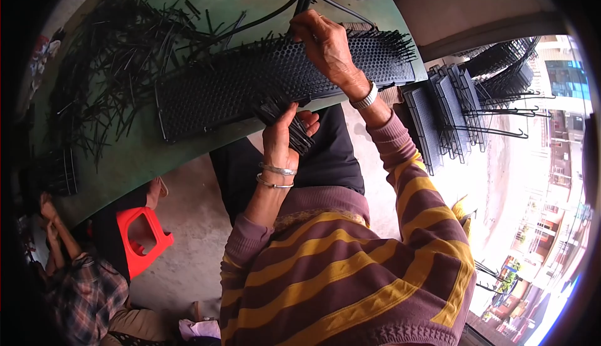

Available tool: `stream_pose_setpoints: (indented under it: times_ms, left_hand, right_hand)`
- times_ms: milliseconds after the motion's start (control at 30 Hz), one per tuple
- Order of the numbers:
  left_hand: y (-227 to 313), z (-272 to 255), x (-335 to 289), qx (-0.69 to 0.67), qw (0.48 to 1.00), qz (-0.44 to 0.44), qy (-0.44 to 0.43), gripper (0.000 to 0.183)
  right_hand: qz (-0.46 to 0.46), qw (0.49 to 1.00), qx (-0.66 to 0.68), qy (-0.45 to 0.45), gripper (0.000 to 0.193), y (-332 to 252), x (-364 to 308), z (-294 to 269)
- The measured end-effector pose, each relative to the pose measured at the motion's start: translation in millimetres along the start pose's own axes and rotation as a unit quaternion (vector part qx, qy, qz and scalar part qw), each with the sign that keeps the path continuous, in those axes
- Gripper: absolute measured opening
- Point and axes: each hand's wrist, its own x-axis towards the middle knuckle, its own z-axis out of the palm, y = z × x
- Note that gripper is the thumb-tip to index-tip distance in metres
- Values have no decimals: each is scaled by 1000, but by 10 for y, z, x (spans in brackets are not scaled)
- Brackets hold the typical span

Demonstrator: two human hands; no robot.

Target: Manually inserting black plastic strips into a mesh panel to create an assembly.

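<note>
A long black perforated panel (231,86) lies on the green table (134,158), with thin black pins standing along its far edge. My right hand (325,45) reaches over the panel's far edge, fingers pinched at a pin near the upper middle. My left hand (282,136) sits at the table's near edge just below the panel, closed around a bundle of black pins (294,130). Two bangles circle my left wrist and a watch band my right.
A big loose heap of black pins (106,64) covers the table's left part. Stacked black mesh racks (457,108) stand on the right. A red plastic stool (141,236) and another person in a plaid shirt (81,296) are at lower left.
</note>
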Motion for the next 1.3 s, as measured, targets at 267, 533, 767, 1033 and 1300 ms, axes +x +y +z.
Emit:
stream_pose_setpoints:
  times_ms: [267, 533, 767, 1033, 1300]
  left_hand:
    - [44, 55, -66, 13, 999, 15, 37, 14]
    - [41, 19, -57, 17, 999, 34, -3, 16]
    - [66, 72, -102, 25, 999, 31, 2, 15]
    - [83, 35, -87, 25, 999, 39, 0, 17]
    - [82, 58, -82, 14, 999, 34, -5, 19]
  right_hand:
    - [-20, 998, 8, -53, 14, -64, 29, -123]
    - [-23, 999, -38, -30, 22, -79, -44, -49]
    - [-27, 999, -41, -18, 19, -50, -32, -5]
    - [-15, 998, 36, -50, 18, -63, 49, -109]
    - [-93, 990, -103, -37, 12, 11, 66, -12]
